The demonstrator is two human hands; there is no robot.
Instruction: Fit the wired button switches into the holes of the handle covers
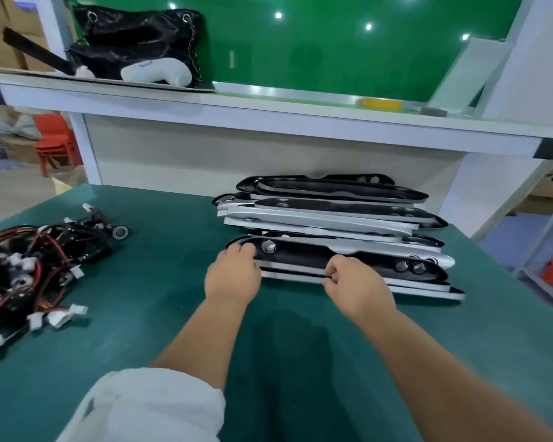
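A stack of long black and white handle covers point(332, 215) lies on the green table point(160, 282), right of centre. The nearest top cover point(304, 253) is black, with round holes near both ends. My left hand point(232, 275) grips its left end, fingers curled over the edge. My right hand point(358, 285) pinches its near edge around the middle. A tangled pile of wired button switches point(29, 263) with red and black wires and white plugs lies at the table's left. One round grey button point(120, 232) sticks out of the pile toward the covers.
A white shelf point(268, 116) runs across above the table's back, carrying a black bag point(134, 39) and a white object point(160, 71) on the left. A green panel stands behind it. Red stools point(53, 138) sit on the floor at far left and far right.
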